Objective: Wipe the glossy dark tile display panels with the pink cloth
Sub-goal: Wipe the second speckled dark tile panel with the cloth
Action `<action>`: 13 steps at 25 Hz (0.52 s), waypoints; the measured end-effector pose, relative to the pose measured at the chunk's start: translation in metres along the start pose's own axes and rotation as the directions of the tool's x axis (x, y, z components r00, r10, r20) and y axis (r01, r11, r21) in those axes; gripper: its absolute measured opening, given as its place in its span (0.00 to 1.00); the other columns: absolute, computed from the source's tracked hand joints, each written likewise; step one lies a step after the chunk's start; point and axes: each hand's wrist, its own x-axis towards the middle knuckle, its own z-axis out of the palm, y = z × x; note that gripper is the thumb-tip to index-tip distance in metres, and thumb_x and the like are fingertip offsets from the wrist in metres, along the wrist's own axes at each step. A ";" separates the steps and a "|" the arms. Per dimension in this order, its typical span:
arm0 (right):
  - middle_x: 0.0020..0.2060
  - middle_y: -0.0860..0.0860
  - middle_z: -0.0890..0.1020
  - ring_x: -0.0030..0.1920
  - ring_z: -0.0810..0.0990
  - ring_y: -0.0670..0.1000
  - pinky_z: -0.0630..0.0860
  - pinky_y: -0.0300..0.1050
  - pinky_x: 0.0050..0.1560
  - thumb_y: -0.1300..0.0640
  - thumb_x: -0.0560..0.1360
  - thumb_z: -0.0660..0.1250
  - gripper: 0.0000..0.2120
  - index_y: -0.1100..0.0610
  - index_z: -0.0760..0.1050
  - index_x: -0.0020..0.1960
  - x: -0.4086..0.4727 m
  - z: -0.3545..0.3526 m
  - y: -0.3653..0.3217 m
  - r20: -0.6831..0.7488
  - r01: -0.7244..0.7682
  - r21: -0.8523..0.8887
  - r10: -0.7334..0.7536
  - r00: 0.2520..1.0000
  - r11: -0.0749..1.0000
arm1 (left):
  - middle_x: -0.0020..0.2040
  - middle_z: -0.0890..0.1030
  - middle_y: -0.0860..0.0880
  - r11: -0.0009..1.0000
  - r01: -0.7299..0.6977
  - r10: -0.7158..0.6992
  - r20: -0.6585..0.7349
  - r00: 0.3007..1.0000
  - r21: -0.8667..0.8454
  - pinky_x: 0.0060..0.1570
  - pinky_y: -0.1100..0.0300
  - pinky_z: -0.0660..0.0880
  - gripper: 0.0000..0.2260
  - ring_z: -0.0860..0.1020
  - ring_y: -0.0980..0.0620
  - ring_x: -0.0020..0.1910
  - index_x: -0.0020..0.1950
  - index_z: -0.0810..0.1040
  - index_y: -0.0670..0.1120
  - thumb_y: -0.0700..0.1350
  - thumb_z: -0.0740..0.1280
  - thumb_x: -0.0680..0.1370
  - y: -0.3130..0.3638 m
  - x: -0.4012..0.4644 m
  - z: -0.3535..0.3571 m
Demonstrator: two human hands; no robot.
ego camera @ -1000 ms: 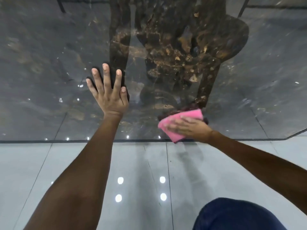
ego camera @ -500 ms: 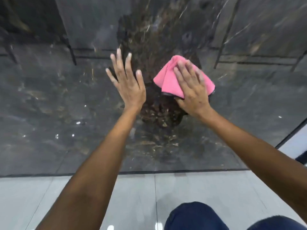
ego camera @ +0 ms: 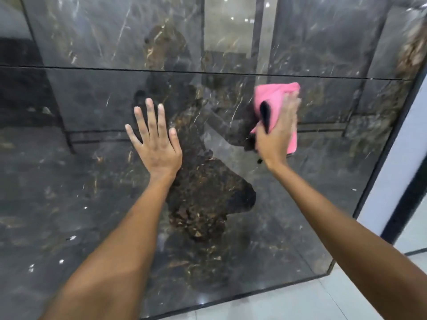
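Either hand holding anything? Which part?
Right hand presses the bunched pink cloth against the panel, covering its lower half. Left hand holds nothing.
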 end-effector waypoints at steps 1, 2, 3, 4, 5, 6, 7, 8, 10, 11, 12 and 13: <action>0.77 0.53 0.49 0.77 0.48 0.55 0.48 0.53 0.77 0.63 0.67 0.70 0.45 0.62 0.51 0.78 -0.017 0.006 0.003 0.177 0.250 -0.055 -0.237 0.955 0.967 | 0.79 0.59 0.45 1.000 -0.001 0.001 0.005 1.000 -0.001 0.74 0.39 0.48 0.23 0.54 0.42 0.77 0.79 0.56 0.46 0.48 0.53 0.84 -0.001 0.000 0.000; 0.77 0.53 0.50 0.78 0.48 0.54 0.47 0.52 0.77 0.61 0.67 0.71 0.45 0.62 0.51 0.78 -0.037 0.007 0.009 0.374 0.508 -0.096 -0.442 0.815 0.856 | 0.79 0.58 0.45 1.000 0.007 -0.006 0.012 1.000 -0.006 0.74 0.39 0.48 0.23 0.54 0.42 0.78 0.79 0.56 0.46 0.48 0.53 0.84 -0.001 0.000 0.001; 0.77 0.54 0.51 0.78 0.48 0.53 0.45 0.51 0.77 0.58 0.67 0.71 0.44 0.62 0.53 0.78 -0.042 0.001 0.019 0.488 0.667 -0.139 -0.535 0.689 0.732 | 0.79 0.58 0.45 1.000 0.009 -0.009 0.016 1.000 -0.010 0.74 0.39 0.47 0.23 0.53 0.42 0.78 0.79 0.56 0.46 0.48 0.52 0.83 -0.002 -0.001 0.001; 0.77 0.55 0.53 0.78 0.48 0.53 0.44 0.51 0.77 0.54 0.69 0.69 0.42 0.62 0.54 0.78 -0.031 -0.007 0.030 0.494 0.702 -0.180 -0.554 0.670 0.689 | 0.79 0.58 0.45 1.000 0.009 -0.009 0.020 1.000 -0.017 0.74 0.39 0.46 0.24 0.52 0.43 0.78 0.79 0.56 0.46 0.48 0.52 0.83 -0.002 -0.002 0.002; 0.77 0.55 0.54 0.78 0.48 0.54 0.43 0.51 0.77 0.52 0.71 0.67 0.40 0.62 0.54 0.78 -0.015 -0.015 0.036 0.394 0.609 -0.212 -0.504 0.769 0.765 | 0.79 0.57 0.45 1.000 0.009 -0.009 0.024 1.000 -0.019 0.74 0.40 0.46 0.24 0.52 0.43 0.78 0.79 0.55 0.46 0.48 0.52 0.83 -0.003 -0.002 0.002; 0.77 0.55 0.53 0.78 0.48 0.55 0.42 0.50 0.77 0.52 0.73 0.65 0.39 0.62 0.53 0.78 0.009 -0.021 0.035 0.216 0.389 -0.208 -0.346 0.913 0.897 | 0.79 0.57 0.45 1.000 0.008 -0.007 0.027 1.000 -0.014 0.74 0.40 0.45 0.24 0.52 0.43 0.78 0.79 0.55 0.46 0.48 0.51 0.83 -0.003 -0.003 0.003; 0.78 0.56 0.52 0.78 0.47 0.56 0.41 0.51 0.77 0.55 0.74 0.65 0.38 0.61 0.51 0.78 0.039 -0.029 0.027 0.016 0.120 -0.120 -0.119 0.993 0.985 | 0.79 0.57 0.45 1.000 0.008 -0.008 0.027 1.000 -0.008 0.74 0.40 0.45 0.24 0.52 0.43 0.78 0.79 0.55 0.46 0.49 0.51 0.84 -0.003 -0.003 0.003; 0.78 0.57 0.51 0.78 0.47 0.57 0.43 0.52 0.77 0.59 0.74 0.64 0.37 0.61 0.51 0.78 0.065 -0.035 0.015 -0.126 -0.043 0.010 0.044 0.991 0.999 | 0.79 0.57 0.46 1.000 0.007 -0.007 0.021 1.000 -0.004 0.74 0.41 0.45 0.23 0.52 0.43 0.78 0.79 0.54 0.46 0.49 0.50 0.84 -0.002 -0.003 0.004; 0.78 0.58 0.53 0.78 0.48 0.57 0.47 0.51 0.77 0.64 0.71 0.64 0.38 0.61 0.53 0.78 0.086 -0.026 -0.010 -0.176 0.017 0.083 -0.002 0.984 0.996 | 0.79 0.57 0.46 1.000 0.000 0.000 0.007 1.000 0.000 0.75 0.41 0.44 0.23 0.52 0.43 0.78 0.79 0.55 0.46 0.49 0.49 0.84 -0.002 -0.004 0.005; 0.77 0.59 0.55 0.77 0.50 0.56 0.51 0.51 0.76 0.65 0.70 0.64 0.38 0.61 0.55 0.77 0.077 -0.013 -0.014 -0.105 0.208 0.009 -0.206 0.973 0.978 | 0.79 0.57 0.45 1.000 -0.004 0.004 0.006 1.000 0.007 0.75 0.41 0.44 0.23 0.52 0.43 0.78 0.79 0.55 0.46 0.49 0.49 0.84 -0.003 -0.006 0.005; 0.76 0.58 0.58 0.77 0.52 0.55 0.54 0.52 0.75 0.63 0.69 0.63 0.37 0.62 0.57 0.76 0.055 0.001 -0.012 0.046 0.460 -0.043 -0.458 0.888 0.887 | 0.79 0.58 0.45 1.000 -0.007 0.007 0.005 1.000 0.017 0.75 0.41 0.44 0.23 0.53 0.43 0.78 0.79 0.55 0.46 0.49 0.49 0.84 -0.004 -0.008 0.005; 0.75 0.58 0.61 0.76 0.54 0.54 0.54 0.52 0.76 0.61 0.69 0.62 0.35 0.61 0.59 0.75 0.020 0.014 -0.001 0.246 0.701 -0.056 -0.671 0.699 0.711 | 0.79 0.58 0.45 1.000 -0.009 0.009 0.002 1.000 0.024 0.75 0.41 0.45 0.23 0.53 0.42 0.78 0.79 0.56 0.46 0.49 0.50 0.84 -0.004 -0.009 0.004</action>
